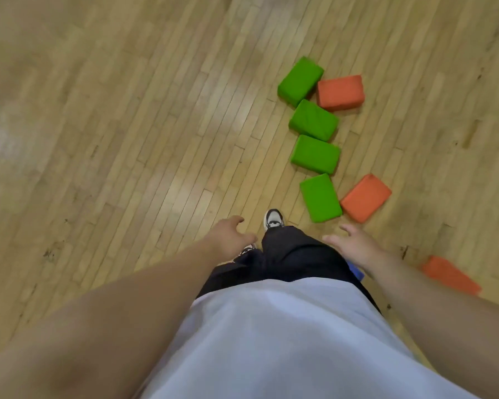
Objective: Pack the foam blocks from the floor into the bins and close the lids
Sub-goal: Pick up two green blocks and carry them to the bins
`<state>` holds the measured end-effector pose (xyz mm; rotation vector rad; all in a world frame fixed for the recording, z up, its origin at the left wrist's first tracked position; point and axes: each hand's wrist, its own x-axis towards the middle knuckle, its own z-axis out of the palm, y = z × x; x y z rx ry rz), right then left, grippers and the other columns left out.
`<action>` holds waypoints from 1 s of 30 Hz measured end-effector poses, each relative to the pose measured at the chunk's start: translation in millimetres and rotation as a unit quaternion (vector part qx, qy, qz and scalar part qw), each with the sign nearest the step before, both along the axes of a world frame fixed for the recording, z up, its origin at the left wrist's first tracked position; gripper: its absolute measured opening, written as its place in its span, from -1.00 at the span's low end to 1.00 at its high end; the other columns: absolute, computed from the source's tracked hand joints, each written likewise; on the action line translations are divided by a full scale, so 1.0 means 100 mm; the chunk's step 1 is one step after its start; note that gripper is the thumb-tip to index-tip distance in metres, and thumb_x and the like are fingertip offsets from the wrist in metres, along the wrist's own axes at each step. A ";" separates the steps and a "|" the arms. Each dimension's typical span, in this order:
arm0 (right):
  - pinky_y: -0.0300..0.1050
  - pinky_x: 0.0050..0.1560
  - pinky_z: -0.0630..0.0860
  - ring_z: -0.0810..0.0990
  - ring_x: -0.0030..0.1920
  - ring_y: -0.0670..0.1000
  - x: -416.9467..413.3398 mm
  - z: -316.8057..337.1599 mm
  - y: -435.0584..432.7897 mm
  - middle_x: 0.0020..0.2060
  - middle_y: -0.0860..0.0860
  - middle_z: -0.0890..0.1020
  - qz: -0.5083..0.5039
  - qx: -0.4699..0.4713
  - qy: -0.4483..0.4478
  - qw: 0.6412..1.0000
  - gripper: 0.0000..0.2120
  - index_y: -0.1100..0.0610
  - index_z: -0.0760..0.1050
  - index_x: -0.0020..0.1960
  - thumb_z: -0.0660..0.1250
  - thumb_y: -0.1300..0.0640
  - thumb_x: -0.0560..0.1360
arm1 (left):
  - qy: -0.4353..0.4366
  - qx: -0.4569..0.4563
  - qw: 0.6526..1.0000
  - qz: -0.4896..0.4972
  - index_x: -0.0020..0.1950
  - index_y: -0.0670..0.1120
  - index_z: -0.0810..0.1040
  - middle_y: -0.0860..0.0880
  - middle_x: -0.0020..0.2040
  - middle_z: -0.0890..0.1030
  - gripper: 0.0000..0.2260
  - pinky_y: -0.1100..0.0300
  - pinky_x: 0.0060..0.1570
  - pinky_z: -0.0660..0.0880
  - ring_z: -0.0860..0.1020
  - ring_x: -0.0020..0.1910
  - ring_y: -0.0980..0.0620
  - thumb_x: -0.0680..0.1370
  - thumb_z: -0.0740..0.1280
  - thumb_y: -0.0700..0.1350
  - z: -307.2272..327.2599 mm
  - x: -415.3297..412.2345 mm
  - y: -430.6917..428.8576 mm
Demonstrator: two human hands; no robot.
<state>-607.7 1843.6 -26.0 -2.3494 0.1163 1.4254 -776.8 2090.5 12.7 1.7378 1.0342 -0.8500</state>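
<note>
**Standing over the foam blocks with both hands empty**

A person looks down at a wooden floor point(127, 125). The left hand point(229, 237) and the right hand point(353, 246) hang in front of the body, fingers loosely spread, holding nothing. Four green blocks lie on the floor in a rough line ahead and to the right: the far green block point(300, 81), the second green block point(313, 120), the third green block point(315, 154) and the near green block point(320, 198). The far orange block point(340, 92) sits just beside the far green one. The middle orange block point(366, 198) lies just beside the near green one. The near orange block point(450, 275), blurred, lies beyond the right forearm. A shoe point(273, 218) points forward between the hands. A blue scrap point(356, 272) shows under the right wrist, and I cannot tell what it is.
</note>
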 end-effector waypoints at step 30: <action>-0.03 0.22 0.50 0.55 0.28 0.17 3.97 -2.75 1.74 0.44 0.13 0.47 -0.196 -0.042 0.001 0.980 -0.18 -0.02 0.27 0.57 0.53 -0.15 0.42 | 0.042 0.001 0.969 -0.245 0.61 0.11 0.20 -0.06 0.48 0.40 -0.28 0.20 0.08 0.38 0.49 0.24 -0.03 0.52 0.46 0.05 -2.88 5.27 2.10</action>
